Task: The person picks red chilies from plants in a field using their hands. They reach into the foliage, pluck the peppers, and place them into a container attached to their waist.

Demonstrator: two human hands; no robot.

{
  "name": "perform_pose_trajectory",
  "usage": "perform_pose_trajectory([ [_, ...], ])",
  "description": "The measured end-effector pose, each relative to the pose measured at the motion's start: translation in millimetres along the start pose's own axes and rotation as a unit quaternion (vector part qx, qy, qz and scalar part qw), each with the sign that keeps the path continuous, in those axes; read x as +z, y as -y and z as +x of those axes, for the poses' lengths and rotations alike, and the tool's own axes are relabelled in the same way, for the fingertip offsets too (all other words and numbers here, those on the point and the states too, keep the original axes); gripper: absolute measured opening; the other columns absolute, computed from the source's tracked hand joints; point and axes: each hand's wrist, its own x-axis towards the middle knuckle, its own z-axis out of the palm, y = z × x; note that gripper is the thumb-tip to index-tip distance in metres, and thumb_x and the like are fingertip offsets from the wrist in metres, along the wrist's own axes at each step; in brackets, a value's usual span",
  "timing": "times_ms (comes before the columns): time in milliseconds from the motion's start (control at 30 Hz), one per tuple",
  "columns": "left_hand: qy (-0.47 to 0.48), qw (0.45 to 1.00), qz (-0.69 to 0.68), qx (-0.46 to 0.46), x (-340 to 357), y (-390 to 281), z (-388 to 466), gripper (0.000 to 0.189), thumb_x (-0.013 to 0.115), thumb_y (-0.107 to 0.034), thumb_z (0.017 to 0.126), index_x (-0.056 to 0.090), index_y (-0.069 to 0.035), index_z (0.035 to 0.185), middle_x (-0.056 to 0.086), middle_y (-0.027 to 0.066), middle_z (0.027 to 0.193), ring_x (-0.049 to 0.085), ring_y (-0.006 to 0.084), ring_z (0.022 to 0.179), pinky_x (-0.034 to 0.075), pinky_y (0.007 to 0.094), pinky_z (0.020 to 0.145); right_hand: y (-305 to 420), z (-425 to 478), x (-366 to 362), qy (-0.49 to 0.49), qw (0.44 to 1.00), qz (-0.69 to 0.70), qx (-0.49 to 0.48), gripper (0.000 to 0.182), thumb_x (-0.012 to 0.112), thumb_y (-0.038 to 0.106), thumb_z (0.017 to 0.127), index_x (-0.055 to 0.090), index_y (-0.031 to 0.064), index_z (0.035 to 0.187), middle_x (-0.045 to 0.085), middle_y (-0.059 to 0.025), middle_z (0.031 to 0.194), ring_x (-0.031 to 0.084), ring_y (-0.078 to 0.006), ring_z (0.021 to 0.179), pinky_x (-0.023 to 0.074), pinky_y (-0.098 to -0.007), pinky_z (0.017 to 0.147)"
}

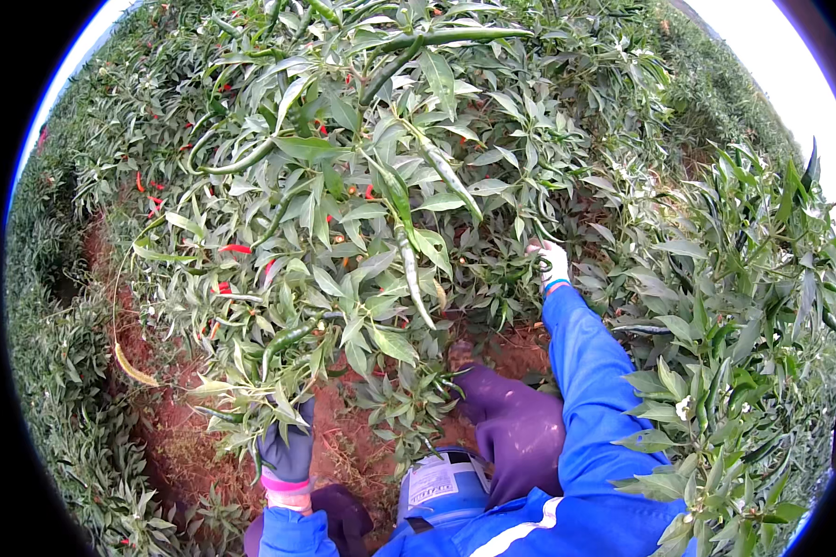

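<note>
My left hand [287, 445], in a grey glove with a pink cuff, is at the lower left among chili pepper leaves; its fingers are partly hidden by them. My right hand [552, 263], in a white glove, reaches into the foliage right of centre, at a green chili pepper [545, 231]; leaves and the small view leave its grip unclear. Between the hands a large chili plant bears long green peppers [412, 275] and, lower down, a dark green pepper [287, 339]. A red pepper [235, 248] shows left of centre.
A blue bucket [446, 487] with a label stands between my legs. Dense chili plants [710, 390] crowd my right arm, and more plants [56, 390] line the left. Reddish soil [188, 432] shows between the rows. A dry grass seed head [134, 369] hangs at the left.
</note>
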Motion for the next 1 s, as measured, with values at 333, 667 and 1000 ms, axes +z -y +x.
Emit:
perform_pose_trajectory([
  [333,0.043,0.996,-0.073,0.016,20,-10,2,0.042,0.051,-0.019,0.093,0.051,0.000,0.131,0.057,0.0142,0.132,0.051,0.0274,0.125,0.032,0.0439,0.113,42,-61,35,0.047,0.997,-0.031,0.053,0.031,0.061,0.010,0.087,0.063,-0.0037,0.114,0.068,-0.0098,0.101,0.065,-0.0184,0.086,0.0511,-0.0304,0.077],
  [667,0.102,0.994,0.008,0.044,0,-22,14,0.036,0.042,-0.018,0.097,0.054,0.001,0.126,0.058,0.0130,0.131,0.053,0.0257,0.122,0.037,0.0421,0.110,166,-115,130,-0.041,0.829,-0.406,-0.383,0.019,0.054,0.010,0.092,0.064,0.0039,0.108,0.068,-0.0043,0.087,0.065,-0.0158,0.076,0.0508,-0.0308,0.066],
  [1000,0.000,0.992,-0.122,0.011,3,-22,17,0.038,0.051,-0.015,0.092,0.053,-0.001,0.127,0.057,0.0142,0.132,0.050,0.0289,0.124,0.036,0.0493,0.109,111,-33,241,-0.011,0.987,-0.130,-0.090,0.018,0.051,0.018,0.084,0.064,0.0051,0.087,0.061,-0.0060,0.063,0.041,-0.0111,0.043,0.0282,-0.0291,0.040],
])
